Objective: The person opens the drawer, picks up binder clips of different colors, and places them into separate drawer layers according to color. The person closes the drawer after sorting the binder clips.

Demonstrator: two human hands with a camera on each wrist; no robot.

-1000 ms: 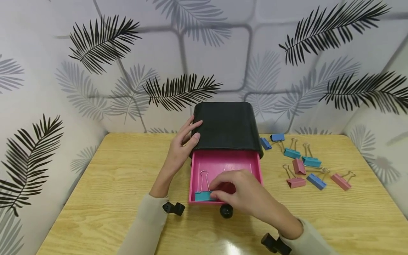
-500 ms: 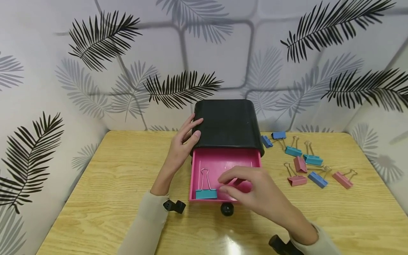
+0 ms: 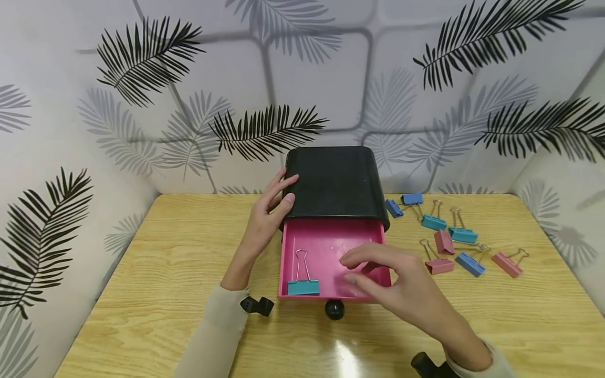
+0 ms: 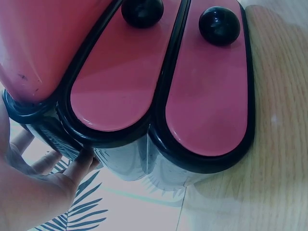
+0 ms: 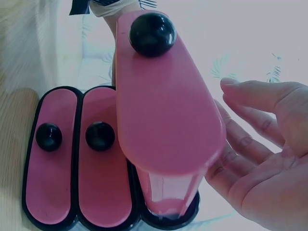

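Left hand (image 3: 264, 218): fingers spread, resting on left side of black cabinet (image 3: 333, 181). Right hand (image 3: 406, 281): fingers loosely bent, thumb apart from fingertips, grasping nothing, over right part of pulled-out pink drawer (image 3: 326, 239). Teal binder clip (image 3: 303, 287) sits in drawer's near-left corner, handles pointing far. Blue, teal and pink clips (image 3: 463, 234) scattered on tabletop (image 3: 189, 252), right of cabinet. Black knob (image 3: 334, 310) on drawer front.

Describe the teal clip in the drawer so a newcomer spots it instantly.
On the wooden table, find the black cabinet with its top pink drawer open. In that drawer's front-left corner, in the head view, sits the teal binder clip. It's the only clip visible inside; the two other teal ones lie on the table to the right.
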